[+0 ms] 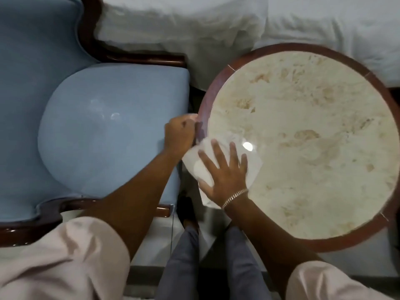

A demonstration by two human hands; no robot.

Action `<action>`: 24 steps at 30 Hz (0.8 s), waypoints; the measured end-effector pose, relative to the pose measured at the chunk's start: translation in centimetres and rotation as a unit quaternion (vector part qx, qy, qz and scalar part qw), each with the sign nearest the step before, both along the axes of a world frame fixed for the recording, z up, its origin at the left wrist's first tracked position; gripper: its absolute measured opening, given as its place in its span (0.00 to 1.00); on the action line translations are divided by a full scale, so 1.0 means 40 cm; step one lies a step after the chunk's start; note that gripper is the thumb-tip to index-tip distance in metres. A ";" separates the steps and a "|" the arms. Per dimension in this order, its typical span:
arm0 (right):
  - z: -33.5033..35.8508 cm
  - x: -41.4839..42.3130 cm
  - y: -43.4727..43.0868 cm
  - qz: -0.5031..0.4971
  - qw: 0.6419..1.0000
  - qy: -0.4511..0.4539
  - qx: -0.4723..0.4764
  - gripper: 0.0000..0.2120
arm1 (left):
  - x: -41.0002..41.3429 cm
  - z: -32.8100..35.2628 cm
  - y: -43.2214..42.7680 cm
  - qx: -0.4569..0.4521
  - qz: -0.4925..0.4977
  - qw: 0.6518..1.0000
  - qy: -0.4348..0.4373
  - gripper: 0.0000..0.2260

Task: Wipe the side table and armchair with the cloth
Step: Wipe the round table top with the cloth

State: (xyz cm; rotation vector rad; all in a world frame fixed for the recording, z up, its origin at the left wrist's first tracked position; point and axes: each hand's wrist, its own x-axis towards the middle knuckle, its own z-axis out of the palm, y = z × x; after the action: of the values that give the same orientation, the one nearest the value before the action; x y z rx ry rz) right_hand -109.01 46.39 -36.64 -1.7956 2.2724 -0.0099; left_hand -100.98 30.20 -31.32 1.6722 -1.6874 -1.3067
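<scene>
A round side table with a cream marble top and a dark red wooden rim fills the right half. A white cloth lies over its left edge. My right hand presses flat on the cloth, fingers spread. My left hand is curled around the table's left rim, gripping it. The light blue armchair with dark wooden arms stands to the left, its seat next to the table.
A bed with rumpled white bedding runs along the far side, behind chair and table. My legs and a dark shoe stand in the narrow gap between the chair and the table.
</scene>
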 end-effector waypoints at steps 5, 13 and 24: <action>-0.009 -0.097 0.285 0.035 0.999 0.013 -0.026 0.39 | -0.034 -0.074 0.107 -0.150 -0.387 0.870 -0.265 0.20; 0.040 -0.493 0.433 -0.423 0.905 -0.028 0.025 0.43 | -0.111 -0.154 0.213 -0.218 -0.374 0.832 -0.346 0.38; 0.015 -0.460 0.570 -0.406 0.914 -0.010 0.007 0.42 | -0.423 -0.173 0.193 -0.272 -0.411 0.806 -0.328 0.39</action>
State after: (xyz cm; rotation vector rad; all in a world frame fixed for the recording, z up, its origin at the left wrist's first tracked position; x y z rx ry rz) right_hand -127.42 69.18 -36.03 -0.7167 2.8009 -0.1554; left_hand -117.90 37.91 -38.24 1.0820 -3.0521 -0.3413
